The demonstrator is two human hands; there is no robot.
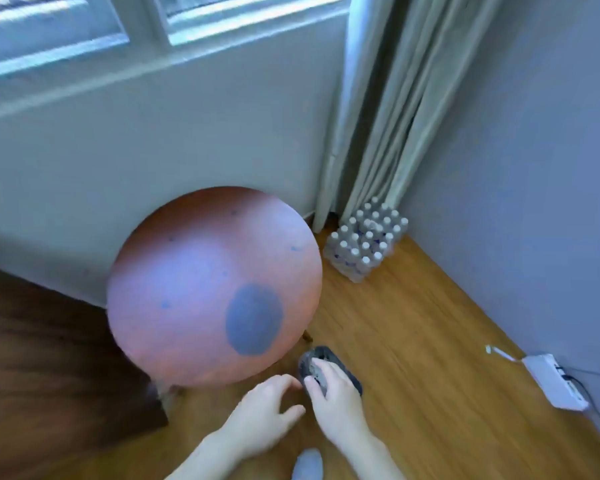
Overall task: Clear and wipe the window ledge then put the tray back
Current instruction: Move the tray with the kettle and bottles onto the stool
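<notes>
Window ledge: the pale, painted window ledge (84, 69) runs along the upper left, well above and away from both your hands; nothing shows on the stretch in view.
Round table: the reddish-brown round wooden table (201, 282) stands between you and the wall, its near right edge just beside the tray.
Left hand: your left hand (264, 410) hovers low over the floor with fingers spread and loosely bent, holding nothing, its tips just left of the tray.
Tray: the small dark oval tray (343, 367) lies on the wooden floor (430, 323), long axis running from upper left to lower right; what is inside is too blurred to name.
Right hand: your right hand (329, 389) is the nearer one, on top of the tray with fingers curled over its near rim, apparently gripping it.
Next move: probably a lift toward the ledge, up and to the left.
Room: the table edge crowds the left; the floor to the right is open as far as the shrink-wrapped pack of white-capped bottles (368, 240) by the curtain.
</notes>
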